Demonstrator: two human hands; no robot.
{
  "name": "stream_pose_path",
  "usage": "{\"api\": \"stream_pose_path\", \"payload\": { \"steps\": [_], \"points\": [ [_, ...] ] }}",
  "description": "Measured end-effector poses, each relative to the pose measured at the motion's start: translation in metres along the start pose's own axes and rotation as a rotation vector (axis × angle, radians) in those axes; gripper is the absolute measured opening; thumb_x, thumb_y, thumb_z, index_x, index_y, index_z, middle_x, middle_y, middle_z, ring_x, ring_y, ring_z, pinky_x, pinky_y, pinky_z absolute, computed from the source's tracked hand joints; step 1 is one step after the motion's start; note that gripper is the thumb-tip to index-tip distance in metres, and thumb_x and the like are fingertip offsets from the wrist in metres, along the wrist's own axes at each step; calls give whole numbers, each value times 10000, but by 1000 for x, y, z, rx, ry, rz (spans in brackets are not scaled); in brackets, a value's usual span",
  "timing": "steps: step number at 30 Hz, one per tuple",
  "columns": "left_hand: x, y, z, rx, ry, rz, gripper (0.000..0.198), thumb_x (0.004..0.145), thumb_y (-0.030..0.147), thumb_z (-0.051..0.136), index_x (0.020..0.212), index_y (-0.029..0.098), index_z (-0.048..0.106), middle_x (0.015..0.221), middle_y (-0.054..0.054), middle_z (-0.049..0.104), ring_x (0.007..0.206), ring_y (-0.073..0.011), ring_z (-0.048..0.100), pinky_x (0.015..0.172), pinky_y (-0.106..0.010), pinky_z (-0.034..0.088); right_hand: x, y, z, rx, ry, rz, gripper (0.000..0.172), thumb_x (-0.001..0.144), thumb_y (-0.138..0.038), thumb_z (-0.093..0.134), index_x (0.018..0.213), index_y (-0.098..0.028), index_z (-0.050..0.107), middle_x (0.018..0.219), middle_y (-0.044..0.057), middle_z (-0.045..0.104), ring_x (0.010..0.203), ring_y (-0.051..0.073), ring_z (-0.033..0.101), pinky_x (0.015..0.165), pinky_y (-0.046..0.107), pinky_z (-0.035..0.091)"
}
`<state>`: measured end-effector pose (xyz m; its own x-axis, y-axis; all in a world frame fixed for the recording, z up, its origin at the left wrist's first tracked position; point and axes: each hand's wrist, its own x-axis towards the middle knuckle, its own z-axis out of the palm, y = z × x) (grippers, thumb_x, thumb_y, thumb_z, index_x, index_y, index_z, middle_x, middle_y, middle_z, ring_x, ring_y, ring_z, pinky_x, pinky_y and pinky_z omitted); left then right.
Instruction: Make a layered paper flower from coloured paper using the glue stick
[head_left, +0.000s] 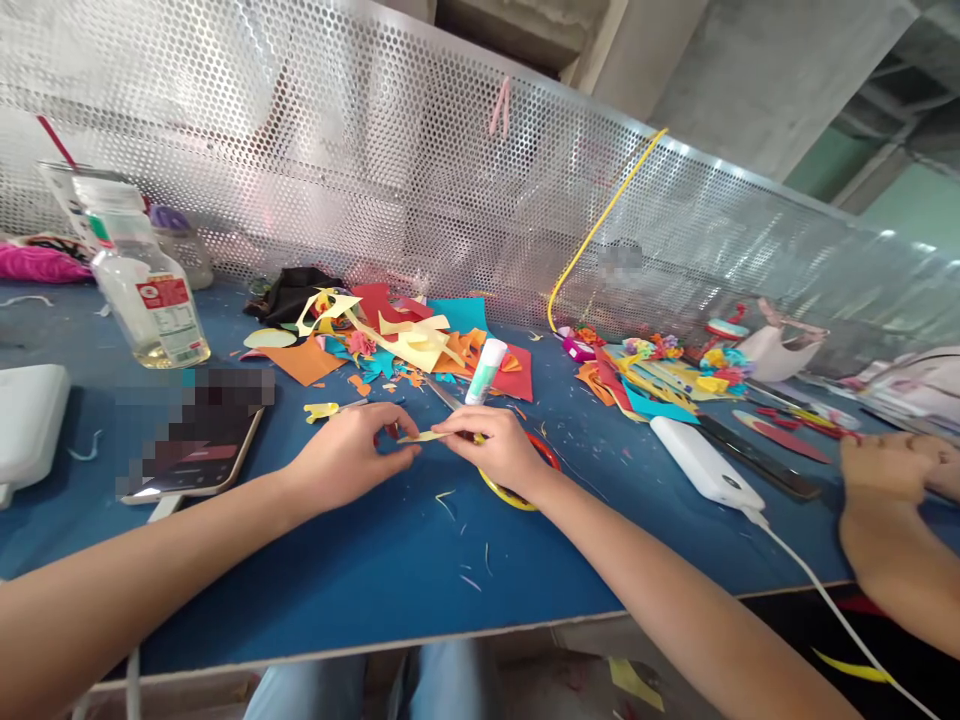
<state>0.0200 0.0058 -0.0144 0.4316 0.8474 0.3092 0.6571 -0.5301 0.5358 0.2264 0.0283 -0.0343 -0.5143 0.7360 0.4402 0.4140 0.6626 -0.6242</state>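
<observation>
Head view: both bare hands work low over the blue worktop [360, 590]. A narrow pale-yellow paper strip [424, 437] lies between them, raised at the fingertips. The right hand [495, 445] pinches one end of it, thumb against fingers. The left hand [352, 450] is curled at the other end, its grip narrow; cannot tell whether it bears on the paper.

Nearby: a white-capped glue stick [486, 372] stands just beyond the right hand; a yellow-and-red looped handle [510, 497], probably of scissors, sits partly hidden below that hand. Behind lies a heap of multicoloured paper scraps [416, 340].

Step in hand, as judged: shaping or aligning the strip by fingertip. Next move probably calls for a firm right pinch and light left finger pressure; such thin paper could crease or slip.
</observation>
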Motion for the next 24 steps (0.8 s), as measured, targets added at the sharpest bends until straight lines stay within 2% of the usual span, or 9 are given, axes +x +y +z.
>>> {"api": "stream_pose_path", "payload": {
  "steps": [3,6,10,12,14,16,18,21,24],
  "points": [
    [-1,1,2,54,-62,81,211,777,381,510,860,217,612,817,-13,620,730,-162,566,634,-258,427,-2,-1,2,-47,-20,-54,182,814,-219,503,873,-206,676,859,48,643,791,156,585,748,291,444],
    [-1,1,2,106,-53,139,191,820,286,451,820,205,624,801,-18,628,730,-157,565,659,-263,424,-4,-6,3,-76,-82,-79,166,808,-213,525,890,-218,670,820,33,644,767,156,582,730,293,450],
    [-1,2,1,-59,-3,73,191,806,291,480,884,195,625,789,-16,641,684,-138,569,634,-241,439,-2,-13,1,-25,-28,-54,156,816,-283,529,888,-208,646,875,41,615,812,148,568,761,294,455],
    [0,2,1,-199,-12,-8,231,797,338,498,927,183,610,779,-15,646,665,-135,571,613,-231,446,-1,-14,1,105,22,29,154,811,-310,532,850,-196,628,900,46,601,825,142,568,744,283,468],
    [0,3,2,-291,-53,-62,276,798,387,489,925,174,609,737,-14,640,632,-132,554,572,-223,431,1,-14,1,306,22,153,167,787,-312,564,905,-197,592,874,35,605,765,125,583,684,263,487],
    [0,4,2,-305,-93,-104,287,795,409,482,881,179,631,656,0,612,573,-123,510,509,-213,386,1,-12,3,490,-41,278,240,759,-308,601,966,-194,557,786,11,609,677,106,591,631,247,498],
    [0,5,2,-277,-146,-161,275,779,407,492,818,189,656,601,11,586,532,-115,471,467,-209,338,0,-12,4,580,-140,370,242,743,-310,617,935,-173,562,698,-5,599,625,99,591,615,245,502],
    [-4,8,1,-151,-256,-227,258,759,400,493,746,222,680,616,10,610,538,-126,486,459,-216,321,-3,-15,6,462,-258,411,180,761,-319,592,829,-153,599,645,-3,593,576,95,569,578,239,487],
    [-9,16,1,80,-227,-202,229,749,399,493,743,267,680,713,8,644,608,-154,538,499,-233,344,-6,-20,6,101,-237,228,123,774,-276,575,797,-174,639,691,5,602,608,104,552,591,235,454]
  ]
}}
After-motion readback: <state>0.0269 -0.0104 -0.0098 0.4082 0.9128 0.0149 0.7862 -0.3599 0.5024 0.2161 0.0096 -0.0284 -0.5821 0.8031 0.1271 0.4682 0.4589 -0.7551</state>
